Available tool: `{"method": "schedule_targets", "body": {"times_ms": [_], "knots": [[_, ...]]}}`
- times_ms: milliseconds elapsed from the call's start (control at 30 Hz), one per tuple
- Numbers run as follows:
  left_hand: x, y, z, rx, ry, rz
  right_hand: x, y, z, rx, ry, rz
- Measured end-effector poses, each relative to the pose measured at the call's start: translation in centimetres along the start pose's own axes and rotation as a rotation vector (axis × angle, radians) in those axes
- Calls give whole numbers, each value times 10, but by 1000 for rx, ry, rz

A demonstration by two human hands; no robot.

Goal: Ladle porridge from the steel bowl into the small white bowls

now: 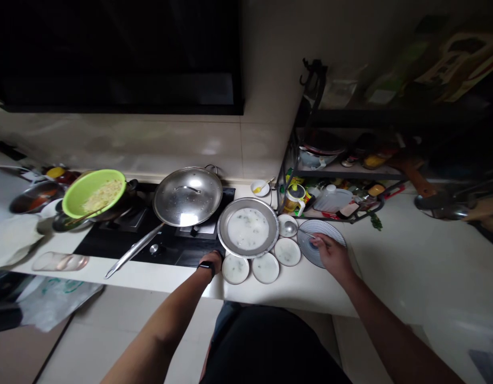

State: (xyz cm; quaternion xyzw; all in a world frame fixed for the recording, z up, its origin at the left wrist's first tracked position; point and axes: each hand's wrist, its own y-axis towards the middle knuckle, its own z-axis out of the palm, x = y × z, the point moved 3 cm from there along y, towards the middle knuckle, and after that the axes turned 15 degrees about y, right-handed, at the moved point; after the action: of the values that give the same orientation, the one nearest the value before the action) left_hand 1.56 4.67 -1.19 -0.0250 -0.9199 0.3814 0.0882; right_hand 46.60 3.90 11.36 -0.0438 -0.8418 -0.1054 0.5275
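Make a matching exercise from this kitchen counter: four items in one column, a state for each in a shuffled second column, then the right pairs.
Items:
1. Green bowl
2. Round steel tray
3. Lidded steel pan
4. Blue-patterned plate

States:
A. Holds milky liquid
B. Lies under the right hand and its spoon
C. Tilted, holding pale shredded food
D. Sits on the black hob

Pairs: 1-C, 2-A, 3-D, 4-B
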Motion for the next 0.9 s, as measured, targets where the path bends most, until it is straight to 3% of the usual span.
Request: {"method": "schedule_targets", "body": {"times_ms": [333,600,900], "knots": [[1,-1,1,-23,1,-11,-21,3,8,-366,586,382],[0,-1,-1,-3,-5,-12,-26,3,-5,-492,771,422],[2,3,5,-10,-7,-19,17,13,-6,-460,739,334]]}}
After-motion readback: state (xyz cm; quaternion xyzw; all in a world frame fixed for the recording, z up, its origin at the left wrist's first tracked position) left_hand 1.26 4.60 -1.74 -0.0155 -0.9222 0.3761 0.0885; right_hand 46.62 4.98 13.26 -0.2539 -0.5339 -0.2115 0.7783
